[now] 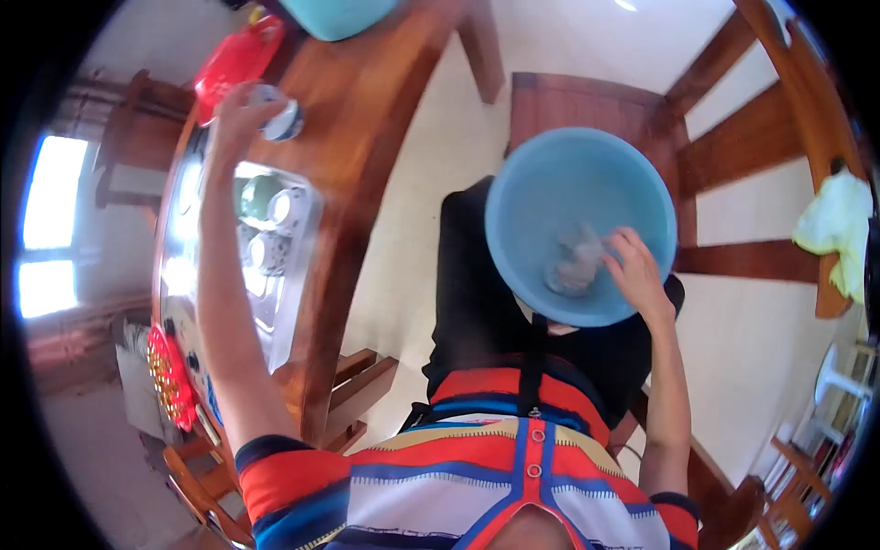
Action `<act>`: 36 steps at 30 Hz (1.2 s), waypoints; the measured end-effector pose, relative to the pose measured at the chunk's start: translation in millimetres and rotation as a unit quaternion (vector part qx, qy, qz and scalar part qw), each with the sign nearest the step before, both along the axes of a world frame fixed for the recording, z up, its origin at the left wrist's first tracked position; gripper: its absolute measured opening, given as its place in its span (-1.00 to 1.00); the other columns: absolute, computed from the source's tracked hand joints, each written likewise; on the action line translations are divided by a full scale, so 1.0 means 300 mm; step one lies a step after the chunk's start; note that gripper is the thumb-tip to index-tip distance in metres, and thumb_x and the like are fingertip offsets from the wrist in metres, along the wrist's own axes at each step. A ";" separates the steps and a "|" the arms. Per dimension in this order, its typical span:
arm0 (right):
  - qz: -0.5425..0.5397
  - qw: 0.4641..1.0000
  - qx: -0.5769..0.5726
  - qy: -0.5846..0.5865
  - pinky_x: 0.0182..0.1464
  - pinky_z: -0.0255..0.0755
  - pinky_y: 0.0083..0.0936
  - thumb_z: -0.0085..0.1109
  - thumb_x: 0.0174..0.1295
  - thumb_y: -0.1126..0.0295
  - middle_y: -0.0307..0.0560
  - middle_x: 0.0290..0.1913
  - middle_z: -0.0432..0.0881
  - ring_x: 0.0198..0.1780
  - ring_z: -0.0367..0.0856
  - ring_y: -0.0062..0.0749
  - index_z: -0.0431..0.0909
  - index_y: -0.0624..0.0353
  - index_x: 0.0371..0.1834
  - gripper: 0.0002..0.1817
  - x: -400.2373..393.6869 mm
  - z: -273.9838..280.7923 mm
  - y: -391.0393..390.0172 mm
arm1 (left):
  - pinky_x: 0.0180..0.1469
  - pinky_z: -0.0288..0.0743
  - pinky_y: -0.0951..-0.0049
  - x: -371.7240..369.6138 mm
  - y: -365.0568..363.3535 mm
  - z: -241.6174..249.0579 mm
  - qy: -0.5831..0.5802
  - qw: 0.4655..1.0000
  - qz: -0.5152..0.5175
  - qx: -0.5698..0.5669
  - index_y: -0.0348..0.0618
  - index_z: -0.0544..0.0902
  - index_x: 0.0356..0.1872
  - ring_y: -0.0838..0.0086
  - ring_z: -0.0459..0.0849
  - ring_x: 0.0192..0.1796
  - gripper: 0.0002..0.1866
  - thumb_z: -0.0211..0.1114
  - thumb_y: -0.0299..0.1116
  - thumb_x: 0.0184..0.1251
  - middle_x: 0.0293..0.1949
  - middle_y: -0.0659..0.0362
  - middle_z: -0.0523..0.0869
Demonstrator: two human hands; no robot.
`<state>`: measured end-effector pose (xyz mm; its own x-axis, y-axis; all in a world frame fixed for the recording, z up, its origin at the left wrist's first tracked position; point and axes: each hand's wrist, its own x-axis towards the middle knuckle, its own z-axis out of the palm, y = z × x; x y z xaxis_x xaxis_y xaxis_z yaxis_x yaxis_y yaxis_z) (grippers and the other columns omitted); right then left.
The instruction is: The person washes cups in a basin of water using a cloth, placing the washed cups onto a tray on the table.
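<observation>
My left hand [240,112] reaches over the wooden table [353,101], its fingers closed on a small patterned cup [284,121]. A red plastic bag [234,66] lies just beyond that hand. Over on my lap and the chair rests a blue basin [550,174]. My right hand [635,273] is inside it near the right rim, fingers bent beside a greyish cloth [577,264] in the bottom. Whether the fingers touch the cloth is unclear. A metal tray [302,275] on the table holds patterned cups [269,252] and a green item [259,195].
A wooden chair seat [587,101] stands under and behind the basin. A pale yellow-green cloth [836,225] hangs on the chair back at right. A teal container [339,11] sits at the table's far end. A red tray with gold items [170,376] lies at left.
</observation>
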<state>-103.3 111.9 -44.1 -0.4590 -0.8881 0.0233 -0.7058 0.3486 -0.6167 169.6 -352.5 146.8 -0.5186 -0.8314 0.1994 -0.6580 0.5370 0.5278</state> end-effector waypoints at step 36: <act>-0.151 0.962 0.175 0.146 0.01 0.30 -0.19 -0.01 0.09 0.39 0.14 0.12 0.28 0.11 0.33 -0.06 0.49 0.14 -0.07 -0.69 0.032 -0.335 -0.237 | -0.36 0.42 0.23 -0.590 0.935 -0.885 -0.104 0.922 -0.213 0.307 -0.33 0.52 -0.32 0.14 0.55 -0.40 -0.53 0.14 0.01 0.20 -0.44 -0.04 0.53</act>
